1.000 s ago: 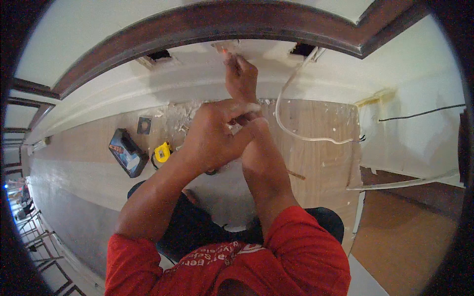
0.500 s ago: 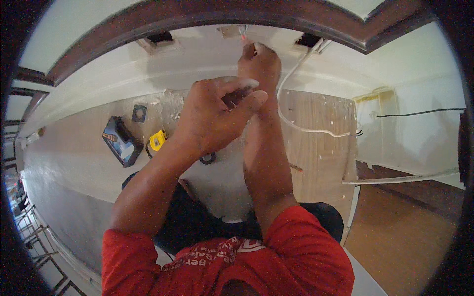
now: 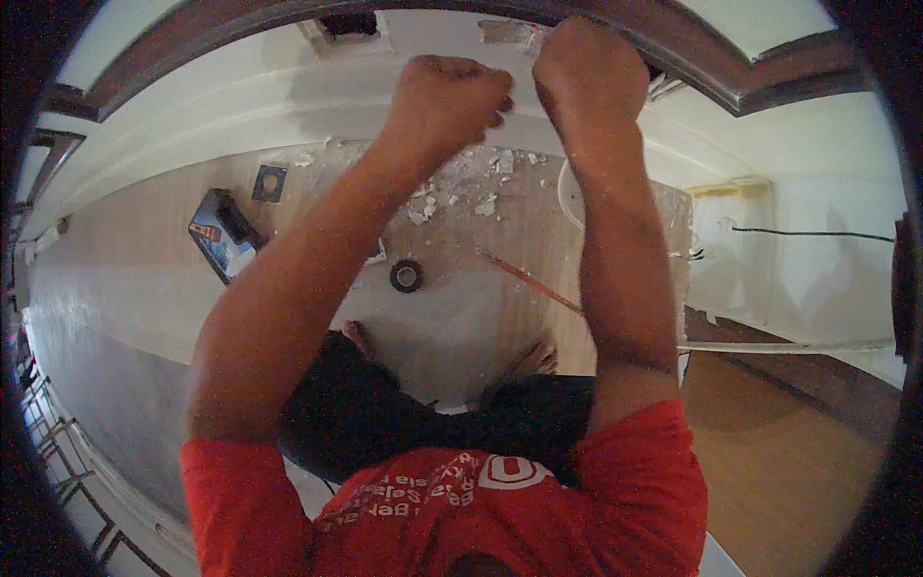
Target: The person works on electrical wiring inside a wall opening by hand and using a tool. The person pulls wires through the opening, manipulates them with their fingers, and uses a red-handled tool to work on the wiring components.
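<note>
My right hand [image 3: 591, 77] is raised at the wall, its fingers curled into a fist beside the middle cutout [image 3: 507, 34]. Whatever it grips is hidden behind the knuckles. A little lower and to the left, my left hand [image 3: 447, 104] is closed with fingertips drawn together, apart from the right hand. I cannot make out anything between those fingers. Small wire ends seem to show at the middle cutout, partly covered by the right hand. A white cable [image 3: 569, 197] hangs behind my right forearm.
Below lie a roll of black tape [image 3: 407, 276], a thin reddish stick [image 3: 532, 282], plaster crumbs [image 3: 486, 205], a black-and-blue box [image 3: 223, 236] and a dark square plate [image 3: 270, 184]. Another wall opening [image 3: 348, 26] is at left. A dark wooden frame [image 3: 663, 34] runs overhead.
Both hands have moved apart: the right went up and to the right, the left rose and closed its fingers. My left forearm now covers the yellow tape measure.
</note>
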Demonstrator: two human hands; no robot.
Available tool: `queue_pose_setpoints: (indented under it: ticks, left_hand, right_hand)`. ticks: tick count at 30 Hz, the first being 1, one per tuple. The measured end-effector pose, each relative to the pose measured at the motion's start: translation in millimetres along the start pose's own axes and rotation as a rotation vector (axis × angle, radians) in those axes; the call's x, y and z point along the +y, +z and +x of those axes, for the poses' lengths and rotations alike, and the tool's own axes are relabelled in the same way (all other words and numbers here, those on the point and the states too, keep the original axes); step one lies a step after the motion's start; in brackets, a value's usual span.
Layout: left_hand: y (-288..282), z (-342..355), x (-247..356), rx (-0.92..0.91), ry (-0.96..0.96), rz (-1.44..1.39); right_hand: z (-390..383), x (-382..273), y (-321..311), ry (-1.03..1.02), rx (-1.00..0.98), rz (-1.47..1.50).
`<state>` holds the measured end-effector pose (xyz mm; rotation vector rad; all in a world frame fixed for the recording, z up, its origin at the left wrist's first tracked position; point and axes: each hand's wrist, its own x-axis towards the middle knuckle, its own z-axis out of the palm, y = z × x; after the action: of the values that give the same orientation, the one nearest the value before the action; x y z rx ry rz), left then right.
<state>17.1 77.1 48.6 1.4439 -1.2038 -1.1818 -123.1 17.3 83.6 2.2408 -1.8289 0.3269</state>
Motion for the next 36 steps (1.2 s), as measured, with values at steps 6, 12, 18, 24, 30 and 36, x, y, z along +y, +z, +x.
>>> queue_pose_setpoints:
  ticks: [6, 12, 18, 24, 30, 36]
  left_hand:
    - [4.8, 50.2, -43.2, 0.098, -0.284, -0.366]
    - [49.9, 53.6, -49.3, 0.122, -0.25, -0.711]
    - [50.5, 49.2, -51.3, 0.255, -0.286, -0.967]
    - [47.2, 51.3, -54.5, 0.283, -0.291, -1.034]
    - [61.4, 42.0, -41.4, 0.3, -0.417, -1.03]
    - [76.1, 38.7, -39.0, 0.237, -0.434, -1.141]
  right_hand:
    - [2.4, 4.0, 2.1, -0.215, 0.043, -0.167]
    - [-3.5, -3.5, -0.9, -0.109, -0.039, -0.176]
    - [-0.4, -9.4, -3.1, -0.275, 0.007, -0.127]
    - [2.1, -31.1, -18.9, -0.31, -0.047, -0.263]
    - [-2.6, -26.0, -8.5, -0.252, -0.091, -0.259]
    - [15.0, -16.8, -21.8, -0.201, -0.168, -0.148]
